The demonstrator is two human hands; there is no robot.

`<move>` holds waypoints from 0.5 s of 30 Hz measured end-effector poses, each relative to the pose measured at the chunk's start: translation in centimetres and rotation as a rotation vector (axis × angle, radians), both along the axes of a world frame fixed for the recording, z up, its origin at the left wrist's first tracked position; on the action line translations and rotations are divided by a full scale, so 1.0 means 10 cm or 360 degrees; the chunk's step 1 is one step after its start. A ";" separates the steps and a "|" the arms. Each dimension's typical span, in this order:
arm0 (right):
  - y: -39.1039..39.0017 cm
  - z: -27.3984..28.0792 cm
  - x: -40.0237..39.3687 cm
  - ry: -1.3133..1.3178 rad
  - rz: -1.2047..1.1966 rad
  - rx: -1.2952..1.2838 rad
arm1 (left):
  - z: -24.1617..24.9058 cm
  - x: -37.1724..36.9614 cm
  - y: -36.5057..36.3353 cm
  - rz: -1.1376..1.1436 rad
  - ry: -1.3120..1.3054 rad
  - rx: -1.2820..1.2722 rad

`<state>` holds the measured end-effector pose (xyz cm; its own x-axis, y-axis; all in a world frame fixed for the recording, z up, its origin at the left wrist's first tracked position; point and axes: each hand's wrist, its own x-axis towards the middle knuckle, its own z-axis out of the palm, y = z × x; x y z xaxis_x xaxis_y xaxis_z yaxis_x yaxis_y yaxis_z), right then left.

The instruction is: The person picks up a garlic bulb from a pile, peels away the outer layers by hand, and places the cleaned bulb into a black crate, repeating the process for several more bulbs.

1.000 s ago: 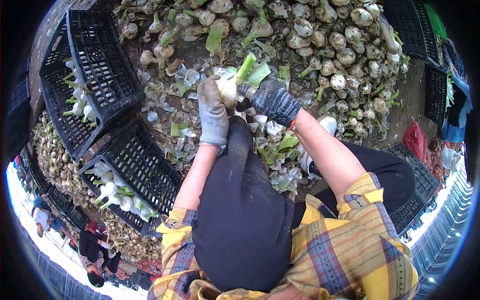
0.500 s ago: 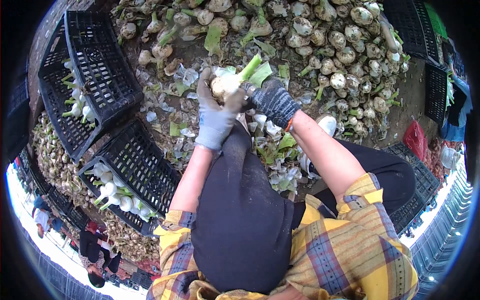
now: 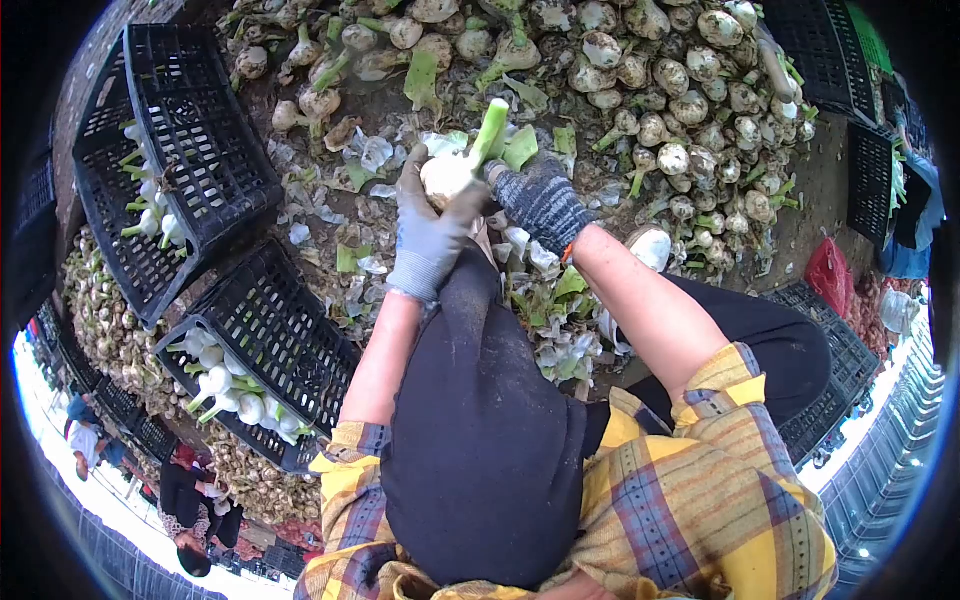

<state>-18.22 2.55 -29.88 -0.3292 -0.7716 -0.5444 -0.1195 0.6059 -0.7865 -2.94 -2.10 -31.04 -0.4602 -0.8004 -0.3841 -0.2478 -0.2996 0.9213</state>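
My left hand (image 3: 428,215), in a pale grey glove with dirty fingers, is closed around a garlic bulb (image 3: 447,180). The bulb is whitish, and its thick green stem (image 3: 490,132) points up and to the right. Beside the bulb is my right hand (image 3: 541,200), in a dark striped knit glove, its fingers curled near the stem's base. Whatever those fingers grip is hidden. A loose green leaf piece (image 3: 521,147) shows just above the right hand. Peeled skins and leaf scraps (image 3: 375,153) lie on the ground around both hands.
A large heap of unpeeled garlic (image 3: 690,110) spreads across the top and right. At left stand two black crates, an upper crate (image 3: 205,130) and a lower crate (image 3: 270,330), both with cleaned bulbs. A red bag (image 3: 829,278) lies at right. Other people (image 3: 190,500) are at lower left.
The bulb's stem has tilted more upright. The bulb stays in my left hand, and my right hand has shifted slightly left beside it.
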 end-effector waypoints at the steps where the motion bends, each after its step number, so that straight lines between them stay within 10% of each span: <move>1: 0.02 -0.04 0.02 0.0049 -0.0041 -0.0040 | 0.06 -0.07 0.03 0.0108 0.0082 -0.0014; 6: -0.02 0.05 0.05 0.0002 -0.0129 -0.0083 | 0.30 -0.09 -0.10 0.0422 0.0797 0.1384; 13: -0.08 0.24 0.04 0.0294 0.0194 -0.0029 | 0.24 -0.08 0.00 0.0351 0.0231 0.0587; 15: -0.06 0.18 0.04 0.0436 0.0260 -0.0097 | 0.33 -0.09 -0.03 0.0439 0.0528 0.1100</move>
